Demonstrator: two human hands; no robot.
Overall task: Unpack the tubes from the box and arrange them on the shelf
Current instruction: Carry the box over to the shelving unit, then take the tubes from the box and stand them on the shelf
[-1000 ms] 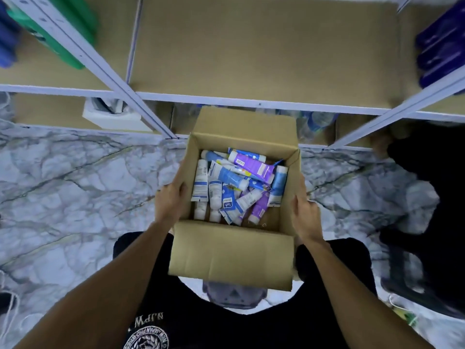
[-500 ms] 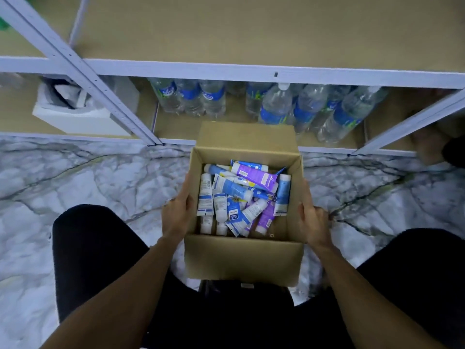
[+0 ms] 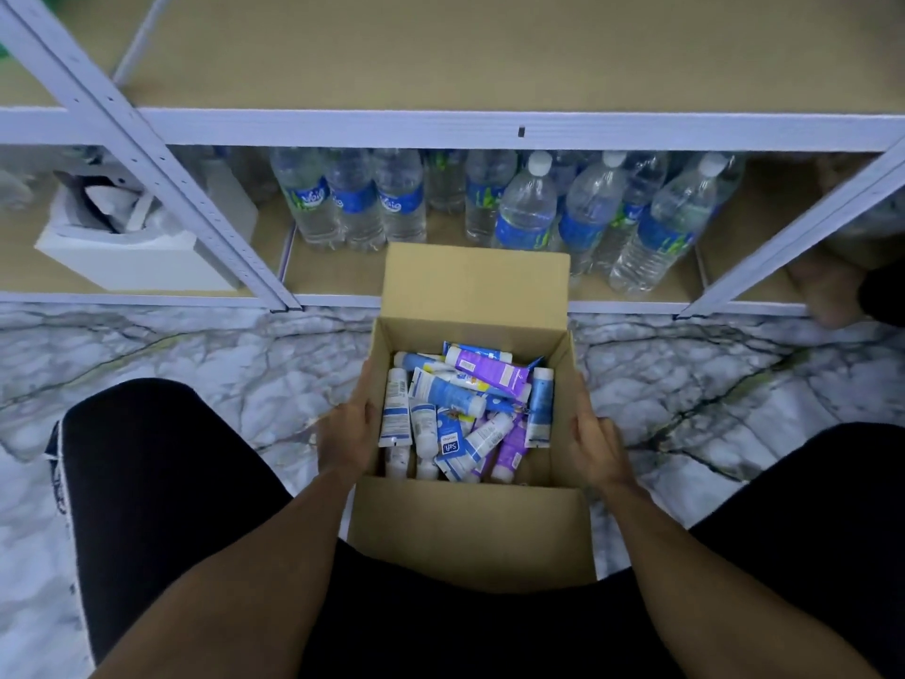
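Box: the box (image 3: 470,526) sits at the centre of view with its flaps folded out; it is pulled close between the knees, probably so the contents are within easy reach of the shelf (image 3: 489,56) at 12 o'clock
Tubes: the tubes (image 3: 455,409) are all inside the box in a loose, crossed heap of white, blue and purple; none is on the shelf, so unpacking has not begun
Left hand: the left hand (image 3: 347,433) lies at the box's 9 o'clock wall with palm flat and fingers straight, pressing rather than clenched
Right hand: the right hand (image 3: 595,443) mirrors it at 3 o'clock, flat and unclenched; together they seem to steady the box
Lower shelf: water bottles (image 3: 529,213) stand at 12 o'clock and a white carton (image 3: 127,252) at 10 o'clock, so the bare upper board looks the likelier place
Hidden: the box's base is covered by its near flap, so whether it rests on the floor (image 3: 196,355) cannot be told; most tube labels are too small to read
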